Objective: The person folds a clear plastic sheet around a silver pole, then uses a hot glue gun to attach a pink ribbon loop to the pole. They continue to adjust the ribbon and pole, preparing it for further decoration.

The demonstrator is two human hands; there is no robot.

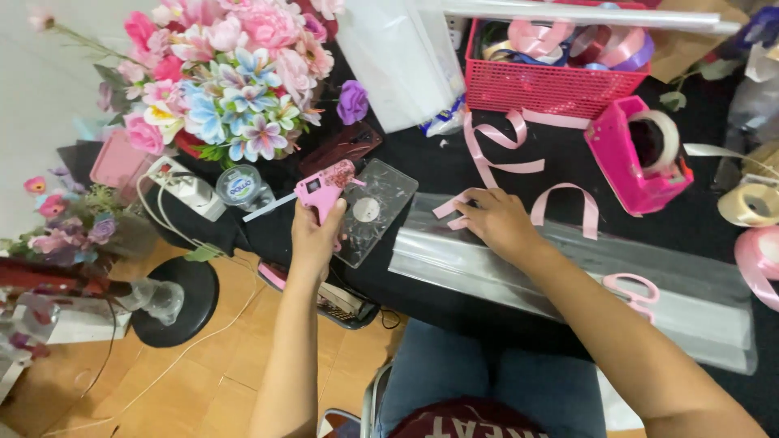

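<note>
The left hand (315,223) is clenched around the handle of a pink hot glue gun (323,191), holding it up over the black bench (454,166) with its nozzle pointing away toward the left, above a clear phone case (372,211) and well clear of the work. The right hand (497,221) lies on a folded stack of clear cellophane sheet (568,272) that runs across the bench, and its fingertips pinch the end of a short piece of pink ribbon (451,208) against the sheet, so that grip is closed on the ribbon. As a judgement of progress, the work looks early to middling: ribbon is already cut, since loose curls of it (499,150) and an arched strip (568,203) lie just beyond the hand, and pink-handled scissors (633,292) rest on the cellophane near the right forearm. No glue seems to be laid yet on the pinched piece, though the spot under the fingers is too small to tell for certain. The ribbon is not yet shaped into anything finished, and the cellophane is still folded flat. A bouquet of artificial flowers (223,73) stands at the far left, with a red basket of ribbon rolls (552,81) and a pink tape dispenser (637,150) behind
</note>
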